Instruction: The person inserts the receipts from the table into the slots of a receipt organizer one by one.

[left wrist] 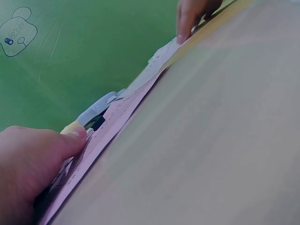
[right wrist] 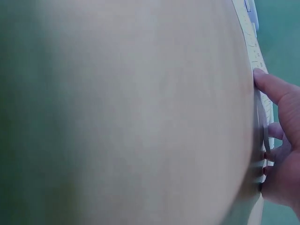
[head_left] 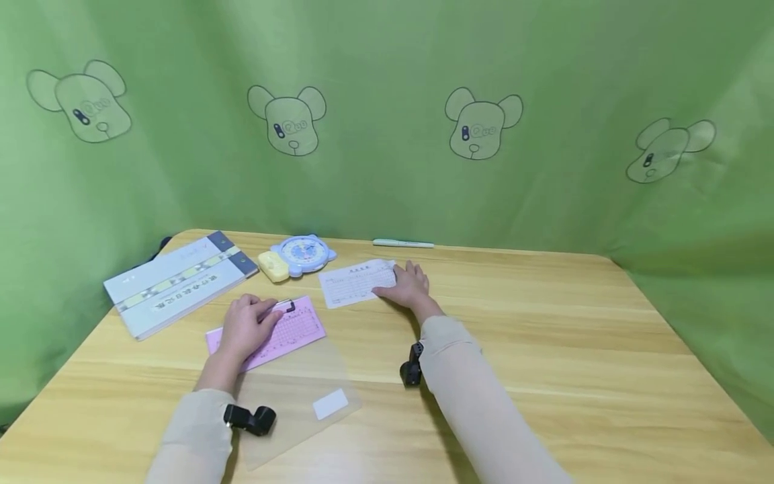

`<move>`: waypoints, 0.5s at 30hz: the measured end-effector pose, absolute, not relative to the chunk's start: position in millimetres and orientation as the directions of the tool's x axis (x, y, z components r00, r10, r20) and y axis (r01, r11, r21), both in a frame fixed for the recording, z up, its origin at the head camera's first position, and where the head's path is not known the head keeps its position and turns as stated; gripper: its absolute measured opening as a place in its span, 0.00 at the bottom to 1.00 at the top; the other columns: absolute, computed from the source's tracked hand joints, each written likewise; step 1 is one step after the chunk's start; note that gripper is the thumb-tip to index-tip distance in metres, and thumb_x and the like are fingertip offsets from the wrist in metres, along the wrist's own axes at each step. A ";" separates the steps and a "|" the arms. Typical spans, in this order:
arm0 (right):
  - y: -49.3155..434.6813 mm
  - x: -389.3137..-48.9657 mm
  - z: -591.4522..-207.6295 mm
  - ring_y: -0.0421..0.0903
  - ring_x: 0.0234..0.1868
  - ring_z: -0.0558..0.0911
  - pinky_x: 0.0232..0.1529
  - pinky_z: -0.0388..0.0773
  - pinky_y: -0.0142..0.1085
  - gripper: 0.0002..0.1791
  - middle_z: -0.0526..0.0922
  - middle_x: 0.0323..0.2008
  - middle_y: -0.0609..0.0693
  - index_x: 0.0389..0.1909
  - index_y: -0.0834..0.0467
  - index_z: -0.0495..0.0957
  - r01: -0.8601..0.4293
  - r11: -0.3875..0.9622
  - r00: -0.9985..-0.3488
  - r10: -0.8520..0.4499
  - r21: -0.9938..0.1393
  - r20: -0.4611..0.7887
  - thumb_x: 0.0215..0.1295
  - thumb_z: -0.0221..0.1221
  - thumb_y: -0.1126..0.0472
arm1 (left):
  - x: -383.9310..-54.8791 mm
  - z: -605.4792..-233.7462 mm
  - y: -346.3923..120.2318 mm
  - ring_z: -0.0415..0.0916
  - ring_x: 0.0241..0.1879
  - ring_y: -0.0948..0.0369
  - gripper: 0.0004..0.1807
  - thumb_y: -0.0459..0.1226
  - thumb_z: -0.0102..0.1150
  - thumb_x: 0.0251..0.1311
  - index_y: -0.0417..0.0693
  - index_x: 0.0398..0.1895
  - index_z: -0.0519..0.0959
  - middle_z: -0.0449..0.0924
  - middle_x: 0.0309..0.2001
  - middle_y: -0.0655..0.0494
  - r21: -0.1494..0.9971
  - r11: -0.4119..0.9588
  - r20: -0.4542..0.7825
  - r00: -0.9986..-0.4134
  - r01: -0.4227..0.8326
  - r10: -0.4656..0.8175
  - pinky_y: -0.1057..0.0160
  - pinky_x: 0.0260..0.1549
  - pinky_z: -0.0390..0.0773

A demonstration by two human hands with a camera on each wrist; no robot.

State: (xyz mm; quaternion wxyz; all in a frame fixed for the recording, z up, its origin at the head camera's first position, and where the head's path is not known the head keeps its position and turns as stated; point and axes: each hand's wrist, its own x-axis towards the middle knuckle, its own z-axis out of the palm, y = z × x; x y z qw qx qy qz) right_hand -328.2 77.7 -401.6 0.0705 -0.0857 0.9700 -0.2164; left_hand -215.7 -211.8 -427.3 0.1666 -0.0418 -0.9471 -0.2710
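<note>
My left hand (head_left: 244, 327) is over a pink printed form (head_left: 300, 327) on the table. Its thumb and index finger pinch a small black-and-silver clip (head_left: 291, 306) at the form's upper edge; in the left wrist view the thumb presses the clip's silver part. Farther right, my right hand (head_left: 409, 288) grips the right edge of a white printed slip (head_left: 351, 286), whose corner curls up by the fingers. The right wrist view shows the thumb (right wrist: 272, 86) at the slip's near edge, with the other fingers partly hidden. Below the pink form lies a clear plastic sheet (head_left: 290, 417) with a white label (head_left: 330, 404).
A large grey-white notebook (head_left: 181, 282) lies at the left. Behind the pink form are a yellow block (head_left: 274, 267) and a blue toy clock (head_left: 304, 253). A pale green pen (head_left: 403, 243) lies along the table's back edge, before a green curtain (head_left: 387, 188).
</note>
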 end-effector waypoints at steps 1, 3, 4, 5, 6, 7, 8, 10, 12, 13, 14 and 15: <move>77.0 -327.6 -401.7 0.59 0.62 0.41 0.57 0.37 0.50 0.45 0.44 0.63 0.64 0.62 0.61 0.54 -0.141 0.892 -0.976 -0.198 -0.430 -0.090 0.49 0.55 0.39 | -215.6 -427.2 -212.4 0.62 0.37 0.50 0.19 0.42 0.56 0.52 0.39 0.45 0.76 0.67 0.36 0.43 0.501 0.850 0.334 -0.942 0.163 -0.016 0.53 0.36 0.61; 76.2 -326.5 -402.2 0.59 0.62 0.42 0.57 0.38 0.50 0.44 0.46 0.63 0.63 0.61 0.61 0.56 -0.144 0.894 -0.978 -0.195 -0.425 -0.079 0.49 0.55 0.39 | -215.2 -427.0 -213.0 0.62 0.37 0.50 0.20 0.42 0.56 0.52 0.39 0.45 0.76 0.67 0.36 0.43 0.502 0.850 0.330 -0.944 0.159 -0.018 0.53 0.36 0.60; 76.2 -325.8 -402.6 0.59 0.62 0.43 0.57 0.38 0.50 0.43 0.47 0.63 0.63 0.61 0.61 0.57 -0.143 0.894 -0.979 -0.192 -0.425 -0.075 0.49 0.56 0.40 | -214.9 -426.7 -212.8 0.61 0.37 0.50 0.20 0.42 0.56 0.52 0.39 0.45 0.75 0.67 0.36 0.43 0.502 0.850 0.327 -0.945 0.157 -0.018 0.53 0.36 0.60; 76.2 -324.9 -402.6 0.59 0.62 0.44 0.57 0.38 0.50 0.42 0.47 0.63 0.63 0.61 0.61 0.58 -0.142 0.892 -0.980 -0.189 -0.429 -0.069 0.49 0.56 0.40 | -214.6 -426.4 -212.6 0.61 0.37 0.50 0.20 0.42 0.56 0.52 0.39 0.45 0.75 0.67 0.36 0.43 0.503 0.850 0.325 -0.946 0.156 -0.018 0.53 0.36 0.60; 76.2 -324.3 -402.6 0.59 0.62 0.44 0.57 0.39 0.49 0.42 0.48 0.62 0.63 0.60 0.61 0.59 -0.140 0.893 -0.981 -0.184 -0.429 -0.064 0.49 0.56 0.41 | -214.5 -426.2 -212.3 0.61 0.37 0.50 0.20 0.42 0.56 0.52 0.39 0.45 0.75 0.67 0.36 0.43 0.503 0.850 0.325 -0.946 0.155 -0.019 0.53 0.36 0.60; 76.4 -323.4 -402.4 0.59 0.62 0.45 0.57 0.39 0.49 0.41 0.49 0.62 0.62 0.60 0.61 0.60 -0.137 0.892 -0.982 -0.180 -0.430 -0.061 0.49 0.56 0.41 | -214.4 -425.9 -212.1 0.61 0.37 0.50 0.20 0.42 0.56 0.52 0.39 0.45 0.75 0.67 0.36 0.43 0.503 0.850 0.324 -0.946 0.155 -0.019 0.53 0.36 0.60; 76.6 -322.2 -401.6 0.59 0.61 0.46 0.57 0.39 0.48 0.40 0.49 0.62 0.62 0.59 0.60 0.60 -0.132 0.892 -0.983 -0.174 -0.433 -0.060 0.49 0.57 0.42 | -214.3 -425.5 -211.6 0.61 0.37 0.50 0.20 0.42 0.56 0.52 0.39 0.45 0.75 0.67 0.36 0.43 0.505 0.849 0.323 -0.946 0.155 -0.020 0.53 0.36 0.60; 77.1 -320.3 -401.2 0.58 0.61 0.47 0.57 0.40 0.48 0.39 0.50 0.62 0.62 0.59 0.60 0.61 -0.129 0.889 -0.984 -0.168 -0.440 -0.051 0.49 0.57 0.42 | -214.5 -425.5 -211.2 0.62 0.37 0.50 0.20 0.42 0.56 0.52 0.39 0.45 0.76 0.67 0.36 0.43 0.504 0.850 0.325 -0.946 0.155 -0.020 0.53 0.36 0.60; 77.5 -319.0 -401.4 0.57 0.61 0.48 0.57 0.41 0.48 0.38 0.51 0.62 0.61 0.59 0.59 0.62 -0.128 0.888 -0.986 -0.163 -0.442 -0.044 0.50 0.56 0.42 | -214.6 -425.9 -211.2 0.61 0.36 0.50 0.19 0.42 0.56 0.52 0.39 0.45 0.76 0.68 0.36 0.44 0.503 0.851 0.324 -0.946 0.153 -0.021 0.53 0.35 0.60; 78.0 -318.3 -401.4 0.57 0.61 0.48 0.57 0.41 0.48 0.37 0.52 0.62 0.61 0.58 0.59 0.62 -0.130 0.885 -0.986 -0.163 -0.448 -0.038 0.51 0.56 0.42 | -214.6 -425.9 -211.3 0.61 0.36 0.50 0.19 0.42 0.56 0.53 0.39 0.45 0.76 0.68 0.36 0.44 0.502 0.851 0.322 -0.946 0.152 -0.021 0.53 0.34 0.60; 78.4 -318.0 -401.8 0.57 0.61 0.49 0.57 0.42 0.48 0.36 0.53 0.61 0.61 0.58 0.59 0.63 -0.134 0.883 -0.986 -0.164 -0.451 -0.029 0.51 0.56 0.42 | -214.6 -426.0 -211.0 0.61 0.36 0.50 0.19 0.42 0.56 0.53 0.39 0.45 0.76 0.68 0.35 0.44 0.503 0.851 0.321 -0.947 0.151 -0.022 0.54 0.34 0.60; 79.0 -318.1 -402.6 0.57 0.60 0.50 0.57 0.43 0.48 0.35 0.54 0.61 0.60 0.57 0.59 0.63 -0.139 0.881 -0.986 -0.165 -0.452 -0.018 0.52 0.55 0.43 | -214.5 -426.2 -210.8 0.61 0.35 0.50 0.19 0.42 0.56 0.53 0.39 0.45 0.76 0.67 0.36 0.44 0.503 0.852 0.319 -0.947 0.149 -0.023 0.54 0.34 0.60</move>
